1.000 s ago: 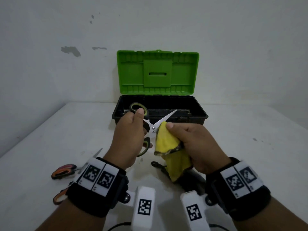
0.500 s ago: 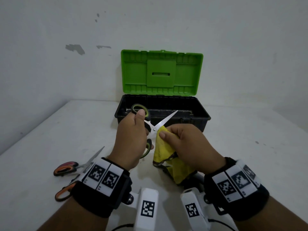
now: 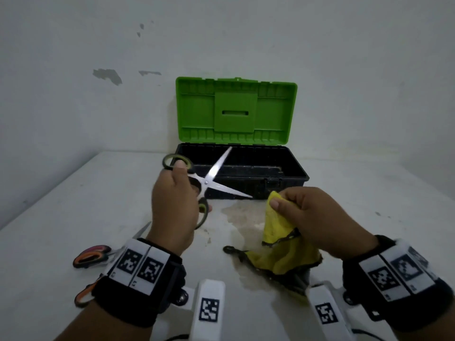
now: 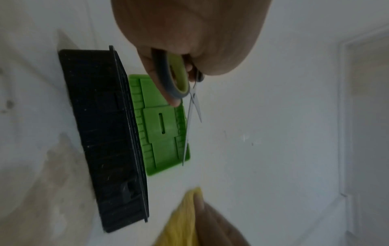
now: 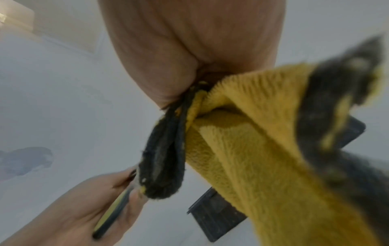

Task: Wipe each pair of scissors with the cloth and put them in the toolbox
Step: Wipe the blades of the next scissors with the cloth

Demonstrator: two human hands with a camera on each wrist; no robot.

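- Green-handled scissors (image 3: 209,183), blades splayed open, gripped in left hand (image 3: 172,207) before open toolbox (image 3: 246,190);
- Yellow cloth (image 3: 280,232), dark-edged, pinched in right hand (image 3: 320,217), apart from blades.

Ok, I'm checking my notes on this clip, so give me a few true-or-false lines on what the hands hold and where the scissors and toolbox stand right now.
1. The left hand holds the green-handled scissors with blades spread apart. True.
2. The cloth is pressed against a blade. False: the right hand holds it clear of the blades.
3. The toolbox lid is shut. False: its green lid stands open.
4. Orange-handled scissors lie on the table by the left wrist. True.
5. The green-handled scissors already lie inside the toolbox. False: they are held in the air before it.
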